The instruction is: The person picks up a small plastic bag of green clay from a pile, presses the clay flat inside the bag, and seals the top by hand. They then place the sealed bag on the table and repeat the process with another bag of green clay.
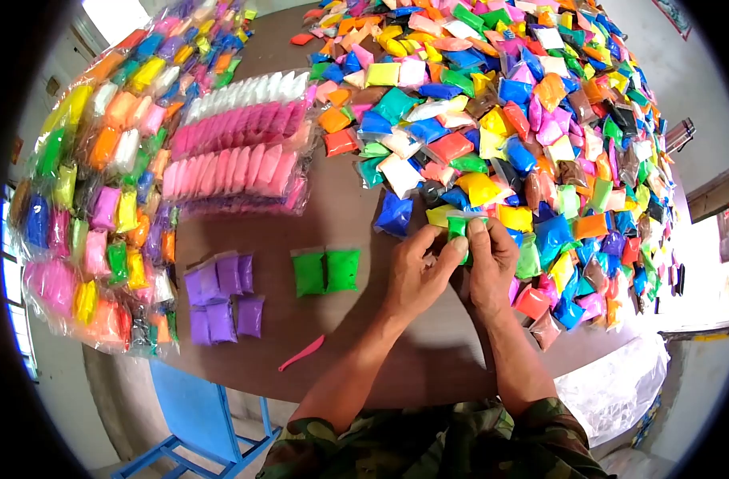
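A small clear packet of green clay (pixel 458 227) is pinched between my two hands, near the edge of the big heap. My left hand (pixel 425 267) grips its left side with thumb and fingers. On the other side, my right hand (pixel 490 259) has its thumb pressed on the packet's top edge. Two green packets (pixel 325 271) lie side by side on the table to the left. Further left is a group of purple packets (pixel 223 297). Closer to me rests a pink plastic tool (pixel 302 353), slim and knife-like. A blue packet (pixel 393 214) sits just beyond my left hand.
A large heap of mixed-colour packets (pixel 492 136) covers the right of the brown table (pixel 340 327). Rows of pink and white packets (pixel 233 172) lie at left centre, beside large clear bags of packets (pixel 101 207). A blue chair (pixel 193 407) stands at the near left, clear plastic (pixel 616 383) at right.
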A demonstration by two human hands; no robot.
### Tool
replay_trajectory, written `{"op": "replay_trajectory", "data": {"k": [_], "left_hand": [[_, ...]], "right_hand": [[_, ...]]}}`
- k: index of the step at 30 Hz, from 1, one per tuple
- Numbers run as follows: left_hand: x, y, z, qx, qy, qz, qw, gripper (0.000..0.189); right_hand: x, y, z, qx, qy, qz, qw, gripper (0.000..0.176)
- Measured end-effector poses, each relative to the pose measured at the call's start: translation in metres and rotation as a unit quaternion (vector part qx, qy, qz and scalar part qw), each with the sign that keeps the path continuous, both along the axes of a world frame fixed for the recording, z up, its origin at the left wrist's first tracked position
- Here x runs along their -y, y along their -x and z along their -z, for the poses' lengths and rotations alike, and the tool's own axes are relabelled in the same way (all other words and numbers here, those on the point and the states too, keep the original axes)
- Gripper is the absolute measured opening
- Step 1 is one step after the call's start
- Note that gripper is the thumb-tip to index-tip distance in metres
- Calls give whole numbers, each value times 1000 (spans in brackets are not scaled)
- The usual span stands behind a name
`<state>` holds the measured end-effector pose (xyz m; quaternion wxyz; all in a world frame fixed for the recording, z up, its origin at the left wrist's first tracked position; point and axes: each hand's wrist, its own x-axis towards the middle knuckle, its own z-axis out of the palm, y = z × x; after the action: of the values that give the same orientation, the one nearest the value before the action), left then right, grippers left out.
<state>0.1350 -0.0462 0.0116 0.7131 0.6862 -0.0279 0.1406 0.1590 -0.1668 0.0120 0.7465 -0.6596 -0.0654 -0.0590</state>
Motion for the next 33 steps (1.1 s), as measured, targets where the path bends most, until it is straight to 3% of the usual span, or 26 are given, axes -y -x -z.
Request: {"op": "replay_trajectory", "data": {"k": [4, 7, 9, 12, 15, 17, 22, 26, 31, 33], "left_hand": [[-2, 3, -3, -75, 18, 66, 995, 18], [-3, 2, 3, -55, 18, 35, 998, 17], [-8, 1, 9, -33, -69, 0, 997, 17], [-5, 2, 7, 8, -78, -22, 997, 17], [1, 5, 0, -36, 7, 9, 999, 19], [-2, 7, -8, -45, -46, 24, 998, 22], [-4, 8, 2, -76, -85, 12, 993, 20], [-3, 8, 4, -38, -107, -18, 993, 20], [-2, 11, -7, -87, -45, 24, 995, 24], [-1, 7, -9, -42, -57, -10, 997, 25]], "right_hand": [[0, 5, -7, 1, -3, 15, 1000, 28], [-5, 1, -3, 19, 23, 14, 999, 27], [-4, -1, 2, 14, 34, 5, 999, 27], [-1, 0, 1, -3, 62, -22, 998, 28], [-3, 2, -3, -6, 7, -6, 1000, 28], [-6, 3, 3, -16, -30, 16, 999, 25], [-10, 0, 13, 16, 14, 40, 999, 23], [-9, -2, 18, 62, 60, 33, 996, 28], [-10, 4, 4, 87, 45, 71, 993, 24], [-9, 8, 1, 65, 8, 16, 998, 22]]}}
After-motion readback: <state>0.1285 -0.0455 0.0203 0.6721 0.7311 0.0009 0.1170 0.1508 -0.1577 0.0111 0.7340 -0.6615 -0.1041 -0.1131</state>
